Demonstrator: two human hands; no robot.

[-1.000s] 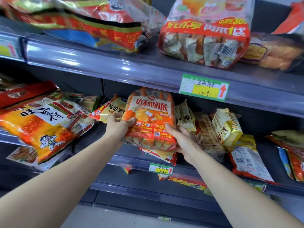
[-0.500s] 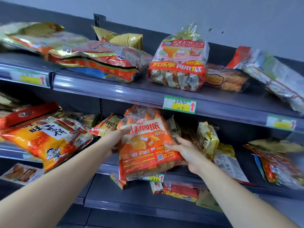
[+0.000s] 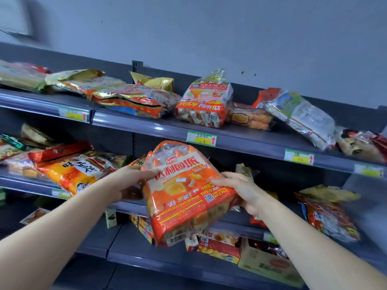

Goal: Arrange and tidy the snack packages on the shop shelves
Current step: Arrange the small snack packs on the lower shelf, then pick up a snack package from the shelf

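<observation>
head view: the orange snack package (image 3: 188, 191) is off the shelves, held in the air in front of the middle shelf (image 3: 127, 206), tilted with its top leaning left and its printed face toward the camera. the left hand (image 3: 129, 183) grips its upper left edge, thumb across the front. the right hand (image 3: 240, 189) grips its right edge, fingers curled behind and thumb on the front. above it, a green and yellow price tag (image 3: 201, 138) sits on the rim of the top shelf (image 3: 146, 126), and just over that tag a matching orange package (image 3: 204, 103) stands upright. right of that lies a clear bag (image 3: 301, 116), tipped on its side. on the middle shelf to the left lies a yellow-orange bag with a cartoon figure (image 3: 77, 170); to the right, well apart, a blurred red-orange pack (image 3: 328, 216). smaller boxes lie on the bottom shelf (image 3: 167, 260).
</observation>
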